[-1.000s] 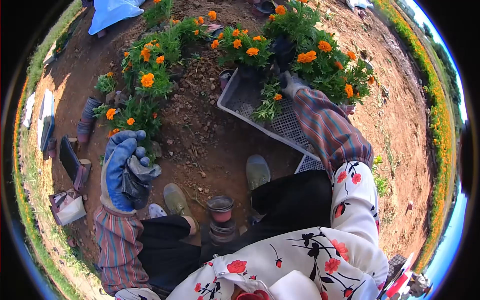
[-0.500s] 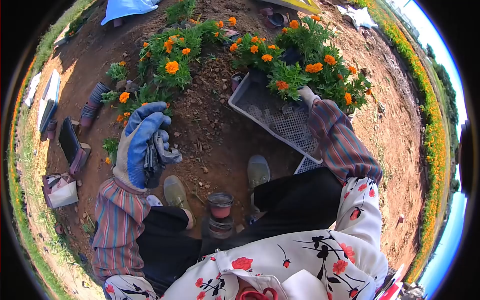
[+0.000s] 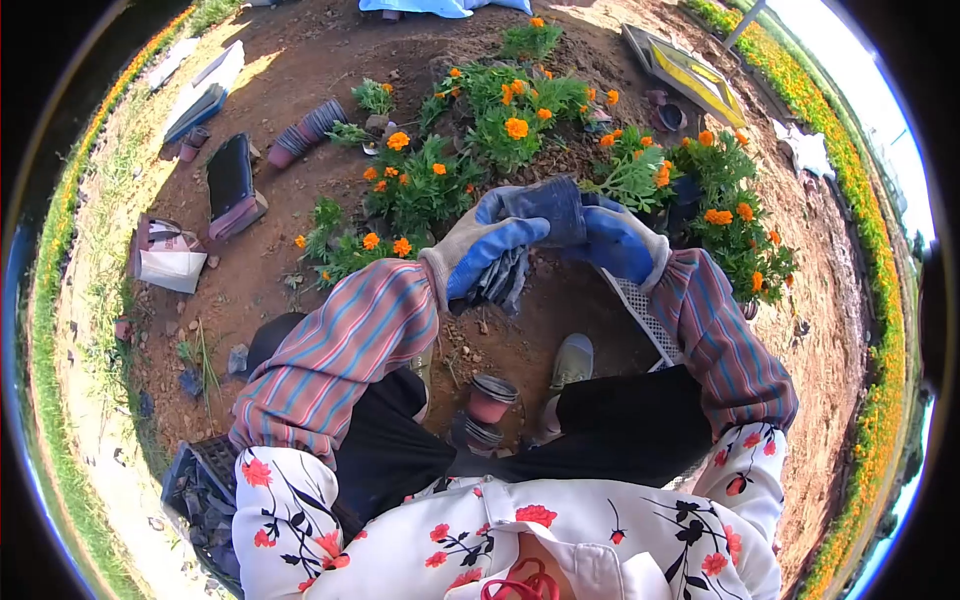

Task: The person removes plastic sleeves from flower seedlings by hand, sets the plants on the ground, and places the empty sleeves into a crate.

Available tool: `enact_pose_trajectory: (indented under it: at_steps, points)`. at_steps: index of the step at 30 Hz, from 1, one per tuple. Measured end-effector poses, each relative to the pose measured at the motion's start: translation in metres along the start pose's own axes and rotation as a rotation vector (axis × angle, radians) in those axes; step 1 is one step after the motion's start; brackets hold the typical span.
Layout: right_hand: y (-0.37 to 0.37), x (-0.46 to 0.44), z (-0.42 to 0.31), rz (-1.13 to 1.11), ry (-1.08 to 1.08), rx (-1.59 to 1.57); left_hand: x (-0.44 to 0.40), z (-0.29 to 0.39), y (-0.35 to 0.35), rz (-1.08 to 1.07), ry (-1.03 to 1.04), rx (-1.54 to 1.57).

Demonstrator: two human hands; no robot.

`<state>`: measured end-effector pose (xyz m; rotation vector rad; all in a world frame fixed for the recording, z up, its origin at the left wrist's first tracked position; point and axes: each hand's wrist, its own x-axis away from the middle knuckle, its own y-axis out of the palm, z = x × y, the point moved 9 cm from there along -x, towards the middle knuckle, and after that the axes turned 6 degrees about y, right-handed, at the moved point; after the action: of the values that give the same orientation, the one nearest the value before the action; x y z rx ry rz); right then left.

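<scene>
Left hand (image 3: 488,240) clamped on dark pot (image 3: 552,207), crumpled black plastic (image 3: 502,283) bunched under palm; right hand (image 3: 625,245) at pot's other end, likely steadying, finger closure unclear. Pot held left of mesh crate (image 3: 645,312).

Can't see the right hand's (image 3: 622,245) fingertips, they're tucked behind the dark pot (image 3: 556,208). The left hand (image 3: 490,240) covers part of the crumpled black plastic (image 3: 503,282), so no clue how many pieces. Below the right hand, the pale crate (image 3: 645,316) is mostly blocked by the striped sleeve (image 3: 725,345). Way ahead of the hands, the light-blue sheet (image 3: 440,8) gets chopped by the top edge. Lettering on the paper bag (image 3: 170,262), out left of the hands, is too tiny to read.
</scene>
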<state>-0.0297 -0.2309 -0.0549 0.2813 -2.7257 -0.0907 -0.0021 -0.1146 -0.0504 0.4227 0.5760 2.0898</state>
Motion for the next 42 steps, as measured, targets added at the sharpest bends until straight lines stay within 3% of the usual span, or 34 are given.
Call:
enact_pose_trajectory:
  at_steps: [2, 3, 4, 6, 8, 12, 20, 22, 24, 28, 30, 34, 36, 37, 40, 42]
  points:
    - [0.023, 0.002, -0.006, -0.14, 0.023, -0.398, -0.004, 0.015, -0.004, -0.047, 0.186, -0.139]
    - [0.03, 0.0, -0.009, -0.153, 0.029, -0.491, -0.009, -0.001, -0.025, 0.036, 0.136, -0.101]
    - [0.034, -0.009, -0.005, -0.141, 0.032, -0.496, -0.005, 0.002, -0.021, 0.028, 0.128, -0.095]
    - [0.038, -0.03, -0.001, -0.255, -0.042, -0.671, 0.002, 0.016, -0.026, 0.183, 0.129, -0.472]
    - [0.031, -0.038, 0.013, -0.245, 0.017, -0.75, 0.005, 0.013, -0.018, 0.176, 0.075, -0.433]
    - [0.018, -0.052, 0.026, -0.182, 0.058, -0.766, 0.005, 0.022, -0.026, 0.263, 0.129, -0.646]
    - [0.021, -0.044, 0.007, -0.185, 0.01, -0.773, 0.001, 0.026, -0.029, 0.273, 0.123, -0.837]
    - [0.023, -0.042, 0.004, -0.2, 0.02, -0.76, 0.001, 0.023, -0.02, 0.193, 0.109, -0.46]
    - [0.016, -0.031, -0.026, -0.036, -0.379, 0.005, -0.001, 0.024, -0.033, 0.203, 0.109, -0.427]
    - [0.015, -0.031, -0.022, -0.061, -0.43, -0.086, -0.001, 0.03, -0.04, 0.266, 0.155, -0.426]
    - [0.019, -0.048, 0.001, -0.268, -0.081, -0.84, 0.0, 0.032, -0.037, 0.253, 0.127, -0.466]
    - [0.024, -0.052, 0.017, -0.294, 0.025, -0.99, -0.001, 0.045, -0.032, 0.22, 0.258, -0.861]
    - [-0.002, -0.062, 0.009, -0.033, -0.288, -0.32, 0.001, 0.053, -0.033, 0.228, 0.295, -1.046]
    - [-0.005, -0.065, 0.011, -0.044, -0.282, -0.326, 0.001, 0.054, -0.034, 0.229, 0.276, -1.113]
    - [-0.005, -0.063, 0.03, 0.05, 0.166, -0.946, 0.006, 0.065, -0.04, 0.23, 0.228, -1.213]
    - [-0.011, -0.063, 0.035, 0.127, 0.162, -0.968, 0.014, 0.078, -0.049, 0.242, 0.301, -1.155]
